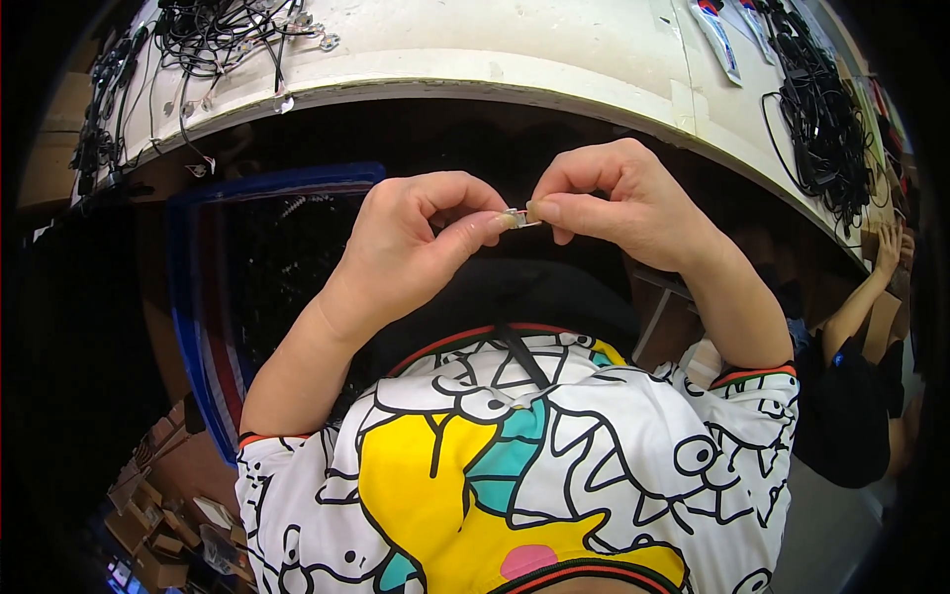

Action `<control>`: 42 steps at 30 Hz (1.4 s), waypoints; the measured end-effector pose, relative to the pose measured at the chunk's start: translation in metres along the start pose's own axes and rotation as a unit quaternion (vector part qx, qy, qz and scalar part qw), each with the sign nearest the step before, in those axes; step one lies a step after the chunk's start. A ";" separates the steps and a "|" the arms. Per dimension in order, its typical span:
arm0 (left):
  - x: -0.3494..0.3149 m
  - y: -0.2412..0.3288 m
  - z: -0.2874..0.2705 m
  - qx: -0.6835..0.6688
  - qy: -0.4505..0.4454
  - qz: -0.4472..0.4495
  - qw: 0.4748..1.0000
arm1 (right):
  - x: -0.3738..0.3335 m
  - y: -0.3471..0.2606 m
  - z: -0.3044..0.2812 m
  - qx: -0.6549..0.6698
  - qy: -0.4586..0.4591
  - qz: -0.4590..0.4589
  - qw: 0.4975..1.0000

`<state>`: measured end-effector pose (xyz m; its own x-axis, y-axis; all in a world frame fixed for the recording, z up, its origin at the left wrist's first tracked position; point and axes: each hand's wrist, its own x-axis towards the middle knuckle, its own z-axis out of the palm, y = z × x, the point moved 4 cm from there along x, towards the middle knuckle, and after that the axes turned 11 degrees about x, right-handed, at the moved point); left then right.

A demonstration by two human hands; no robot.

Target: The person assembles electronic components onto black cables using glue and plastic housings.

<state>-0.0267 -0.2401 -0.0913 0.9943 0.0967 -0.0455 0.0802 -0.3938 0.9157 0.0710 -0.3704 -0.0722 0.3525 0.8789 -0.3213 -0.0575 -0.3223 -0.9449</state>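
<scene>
Between my two hands, in front of my chest, is a small clear-and-white piece with thin wires (518, 219); a bit of red shows at its top edge. My left hand (421, 236) pinches its left end between thumb and fingertips. My right hand (630, 206) is closed in a pinch at its right end, where thin wire seems to run under the thumb. The fingertips cover most of the piece, so its exact kind cannot be made out. Both hands are in the air, short of the table's front edge.
On the white table (465, 40) lie tangled black cables with small clear ends (233, 45), a black cable bundle (821, 129) and a white-and-blue tube (716, 40). A blue crate (188, 297) stands below left. At right another person's hand (888, 247) touches the table edge.
</scene>
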 end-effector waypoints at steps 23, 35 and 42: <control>0.013 -0.004 -0.001 -0.185 -0.057 -0.022 0.981 | -0.014 -0.012 -0.003 -0.208 0.138 -0.282 0.926; 0.017 -0.010 0.007 -0.268 -0.071 -0.058 0.959 | -0.013 -0.012 -0.002 -0.187 0.129 -0.291 0.929; 0.019 -0.022 0.018 -0.375 -0.019 -0.097 0.922 | -0.016 -0.009 0.004 -0.350 0.166 -0.437 0.812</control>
<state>-0.0082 -0.2462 -0.1194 0.9694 0.0605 -0.2378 0.1994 0.3710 0.9070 0.0623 -0.3805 -0.0584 0.2130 0.7739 0.5964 0.8533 0.1499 -0.4994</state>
